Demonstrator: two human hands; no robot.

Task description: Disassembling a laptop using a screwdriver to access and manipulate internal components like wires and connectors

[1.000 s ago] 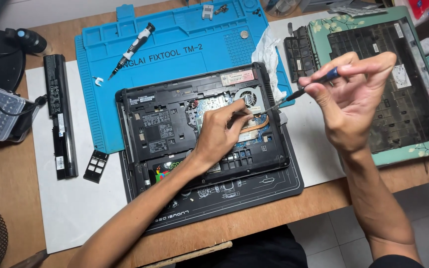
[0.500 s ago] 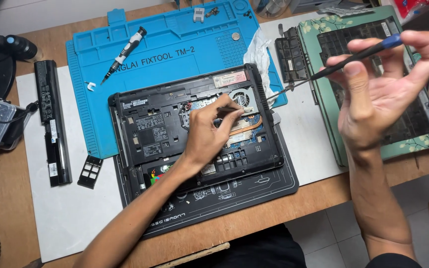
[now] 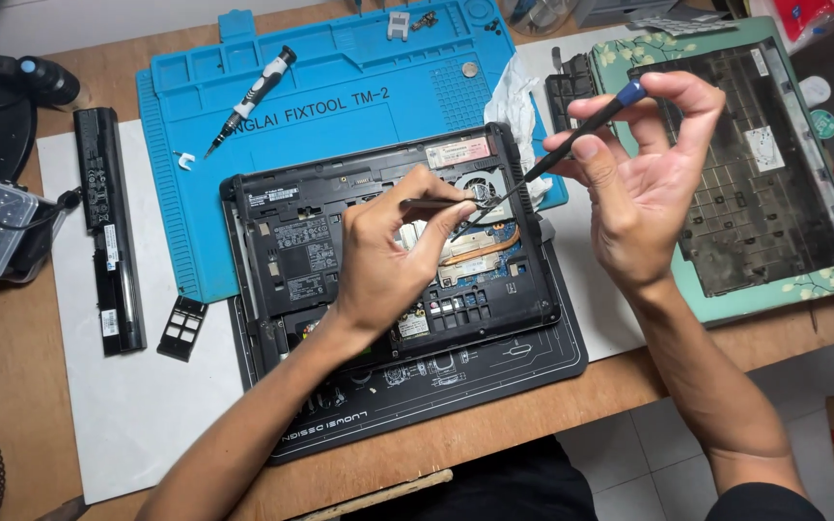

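From the head camera, looking straight down, an opened laptop base point(image 3: 388, 251) lay on a dark work mat point(image 3: 436, 386) at the table's near edge, its circuit board, copper heat pipe point(image 3: 475, 249) and small fan point(image 3: 485, 185) all exposed. The left hand point(image 3: 388, 251) rested on the board, fingers pinched around thin tweezers point(image 3: 436, 203) whose tips sat just beside the fan. The right hand point(image 3: 644, 183) hovered above the base's right edge, clenched lightly on a slim blue-tipped pry tool point(image 3: 581, 125) angled down toward the same spot. The parts there looked small and fragile (thin cables, I judged, easy to tear), so a light hold at a connector body seemed wiser than pulling on wire. A blue silicone mat point(image 3: 340, 106) with a screwdriver point(image 3: 248, 96) lay behind, a battery point(image 3: 108, 232) to the left, a removed keyboard frame point(image 3: 745, 164) to the right.
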